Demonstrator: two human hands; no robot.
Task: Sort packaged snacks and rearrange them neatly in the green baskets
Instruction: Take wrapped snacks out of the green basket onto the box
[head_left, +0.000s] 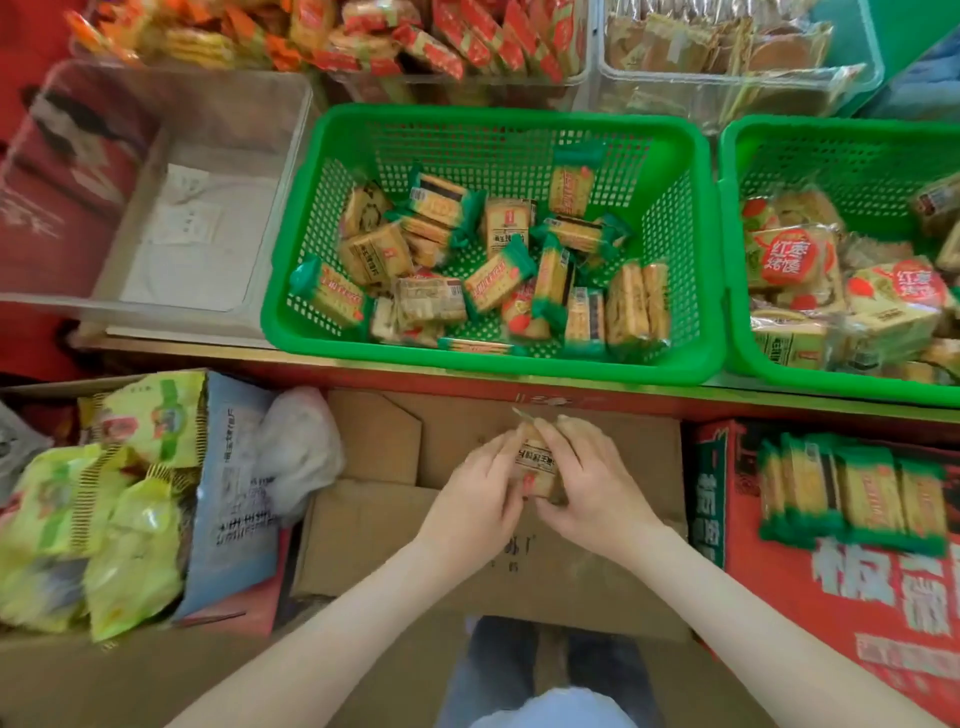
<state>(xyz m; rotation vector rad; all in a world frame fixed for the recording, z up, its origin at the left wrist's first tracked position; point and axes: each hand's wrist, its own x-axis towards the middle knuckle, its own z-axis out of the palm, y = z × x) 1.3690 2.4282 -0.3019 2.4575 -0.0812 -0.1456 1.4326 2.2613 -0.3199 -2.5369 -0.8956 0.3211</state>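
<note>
So the person has one small snack packet (537, 467) pinched between both hands, left hand (480, 499) curled on its left side and right hand (592, 486) curled on the right, fingers wrapped over the top edge. The packet sits low in the middle of the view, held above a brown cardboard box (467, 571) with its flaps folded open, not in a basket yet.

Just past the hands is the front edge of the shelf (363, 371), and right behind that the near wall of the middle green basket (488, 364), so that wall stands between the packet and the basket floor. Inside is a messy jumble of small packets (498, 270), lying at all angles, some on edge.

To the right is a second green basket (831, 127) with bigger red-label packs (795, 260) piled in it. To the left of the middle basket is a clear plastic bin (171, 104). Behind them are clear tubs (467, 47) stuffed with more snacks.

Down at floor level, a red carton (831, 597) sits right of the box with a tidy row of green-edged packets (852, 499) on top. On the left there are yellow bags (104, 493) and a white plastic bag (301, 441).
</note>
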